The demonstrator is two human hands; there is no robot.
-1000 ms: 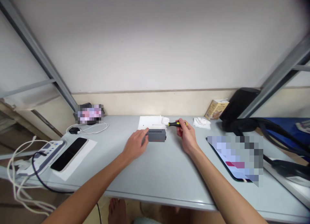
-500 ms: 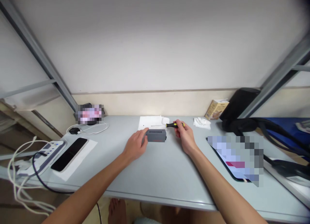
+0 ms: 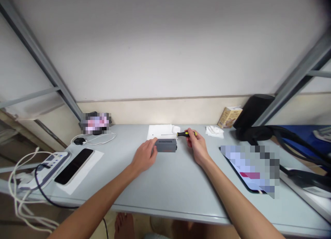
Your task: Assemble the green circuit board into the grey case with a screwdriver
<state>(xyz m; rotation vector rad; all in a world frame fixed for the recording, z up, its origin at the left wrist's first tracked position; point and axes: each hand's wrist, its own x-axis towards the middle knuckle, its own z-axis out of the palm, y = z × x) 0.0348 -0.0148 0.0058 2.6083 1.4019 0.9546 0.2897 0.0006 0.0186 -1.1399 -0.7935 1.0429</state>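
A dark grey rectangular box with a row of vent slots (image 3: pixel 166 146) rests on the desk in front of me. My left hand (image 3: pixel 146 154) grips its left end, thumb and fingers closed around it. In my right hand (image 3: pixel 197 146) is a screwdriver (image 3: pixel 183 134) with a black and yellow handle, held between thumb and fingers. Its thin shaft points left, over a white sheet of paper (image 3: pixel 155 130) behind the box. A small dark speck lies on that sheet. Beside the shaft's base is a small white object (image 3: pixel 176 129) whose kind I cannot make out.
On the left are a phone (image 3: pixel 74 166) on paper, a power strip (image 3: pixel 43 171) and white cables (image 3: pixel 17 194). Crumpled tissue (image 3: pixel 215 131), a small carton (image 3: pixel 230 117) and a tablet-like device with a blurred screen (image 3: pixel 248 170) lie right. The wall (image 3: pixel 165 111) bounds the back.
The view has shifted very slightly. Both hands, the grey box and the screwdriver keep practically the same places.
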